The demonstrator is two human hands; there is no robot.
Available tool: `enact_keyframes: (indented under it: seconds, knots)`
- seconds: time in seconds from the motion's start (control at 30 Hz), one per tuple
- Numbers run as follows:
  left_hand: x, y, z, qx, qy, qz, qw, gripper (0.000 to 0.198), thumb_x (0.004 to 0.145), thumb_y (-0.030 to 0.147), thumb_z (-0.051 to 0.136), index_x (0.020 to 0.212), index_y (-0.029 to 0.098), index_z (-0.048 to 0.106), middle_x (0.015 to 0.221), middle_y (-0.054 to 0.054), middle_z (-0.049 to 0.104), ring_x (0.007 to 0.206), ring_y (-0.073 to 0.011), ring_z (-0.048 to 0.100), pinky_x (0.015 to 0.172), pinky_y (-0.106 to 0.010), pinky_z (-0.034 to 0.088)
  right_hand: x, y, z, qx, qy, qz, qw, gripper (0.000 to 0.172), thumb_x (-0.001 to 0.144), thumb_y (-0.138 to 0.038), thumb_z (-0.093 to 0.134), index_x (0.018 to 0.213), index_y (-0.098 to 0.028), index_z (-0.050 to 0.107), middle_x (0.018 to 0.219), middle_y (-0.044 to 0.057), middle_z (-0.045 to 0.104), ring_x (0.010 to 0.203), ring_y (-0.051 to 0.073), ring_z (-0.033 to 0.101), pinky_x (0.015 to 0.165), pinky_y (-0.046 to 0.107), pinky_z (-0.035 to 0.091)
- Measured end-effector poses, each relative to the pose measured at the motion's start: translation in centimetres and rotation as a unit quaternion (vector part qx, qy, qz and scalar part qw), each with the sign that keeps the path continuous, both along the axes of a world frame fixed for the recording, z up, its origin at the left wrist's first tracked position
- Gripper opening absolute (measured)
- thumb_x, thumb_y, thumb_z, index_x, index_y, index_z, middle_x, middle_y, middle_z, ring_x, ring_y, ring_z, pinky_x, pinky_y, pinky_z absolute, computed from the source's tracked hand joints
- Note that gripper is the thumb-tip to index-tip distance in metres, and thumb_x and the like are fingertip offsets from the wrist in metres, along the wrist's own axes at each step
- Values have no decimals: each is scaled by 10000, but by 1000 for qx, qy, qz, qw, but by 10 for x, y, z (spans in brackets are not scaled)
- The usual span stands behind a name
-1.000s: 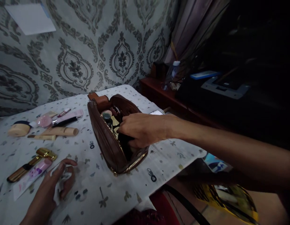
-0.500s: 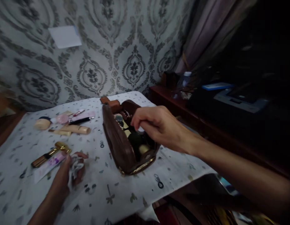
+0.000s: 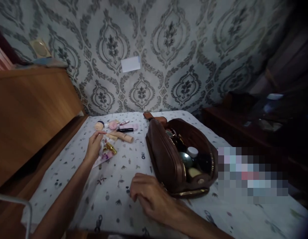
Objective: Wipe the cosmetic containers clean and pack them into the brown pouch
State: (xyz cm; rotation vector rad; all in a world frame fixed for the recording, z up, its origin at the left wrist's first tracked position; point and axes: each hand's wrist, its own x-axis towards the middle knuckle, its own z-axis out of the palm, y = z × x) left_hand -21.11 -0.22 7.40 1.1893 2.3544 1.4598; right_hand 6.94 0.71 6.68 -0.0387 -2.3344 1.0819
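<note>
My left hand (image 3: 94, 146) is beside the cosmetics on the left, with white tissue partly showing under its fingers; its grip is hard to make out. Close to it lie a gold tube (image 3: 111, 148), a pink and purple tube (image 3: 107, 155), a beige tube (image 3: 125, 136) and a black pen-like item (image 3: 126, 129). My right hand (image 3: 146, 192) is curled low over the cloth, in front of the brown bag (image 3: 165, 156); whatever its fingers may hold is hidden. The bag stands unzipped, with a white-capped bottle (image 3: 192, 152) and a round green item (image 3: 185, 160) inside.
A patterned white cloth (image 3: 129, 166) covers the surface. A wooden panel (image 3: 36, 99) rises at the left, a dark red ledge (image 3: 218, 122) runs along the right, and the patterned wall behind carries a white card (image 3: 130, 64). A blurred patch lies right of the bag.
The view has swung left. My right hand has come out of the bag and down to its front left. My left hand has moved forward, closer to the small cosmetics.
</note>
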Motion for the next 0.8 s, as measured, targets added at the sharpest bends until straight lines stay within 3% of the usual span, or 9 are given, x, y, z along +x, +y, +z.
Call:
enact_keyframes:
  seconds: [0.1,0.2,0.27,0.4,0.57,0.63,0.73,0.8]
  knots:
    - [-38,32,6,-37,84,13,996,371,839,288,392,1116,151,598,888,-52,647,821,-199,633,709,-292,505,-38,-3,-24,-177,-40,-14,983,232,643,-20,413,612,-176,581,639,-3,596,627,123,535,635,240,399]
    - [-54,65,6,-96,148,0,984,417,820,222,491,1223,193,592,987,-68,656,986,-239,628,869,-347,490,-71,-2,-41,-377,-83,-51,921,203,621,-83,404,578,-168,584,596,-8,592,513,95,466,516,207,344]
    - [-54,84,3,-137,183,-7,973,468,824,221,549,1291,214,575,1058,-104,642,1046,-287,627,912,-409,476,-83,1,-51,-456,-76,-76,883,183,574,-115,395,560,-171,569,555,-17,571,484,89,453,486,200,327]
    - [-47,105,-5,-196,232,-4,953,492,870,316,600,1345,196,552,1187,-160,577,1062,-328,648,912,-453,484,-84,7,-64,-482,-40,-81,872,195,536,-161,391,564,-175,583,519,-28,560,457,84,432,471,203,316]
    - [-57,105,-3,-214,286,30,934,399,976,402,500,1273,142,561,1270,-86,569,1069,-209,624,937,-410,523,-75,8,-66,-472,-56,-57,878,206,526,-195,390,561,-173,592,551,-20,592,448,73,432,464,201,317]
    - [-71,103,-1,-228,296,63,925,370,981,366,497,1260,135,567,1302,-122,557,1122,-249,602,938,-446,515,-75,8,-66,-482,-61,-57,872,203,525,-198,391,559,-172,589,554,-18,591,445,71,425,460,200,315]
    - [-97,103,1,-271,290,96,913,383,975,328,437,1263,121,581,1362,-250,494,1249,-403,509,921,-525,471,-77,9,-65,-505,-65,-51,859,189,517,-189,395,555,-172,580,557,-14,598,462,75,441,471,199,330]
    - [-114,103,0,-308,272,94,907,414,942,364,453,1268,149,588,1310,-255,543,1203,-424,542,886,-526,475,-78,11,-65,-515,-65,-47,854,190,519,-179,396,560,-170,582,571,-9,612,491,82,470,489,199,348]
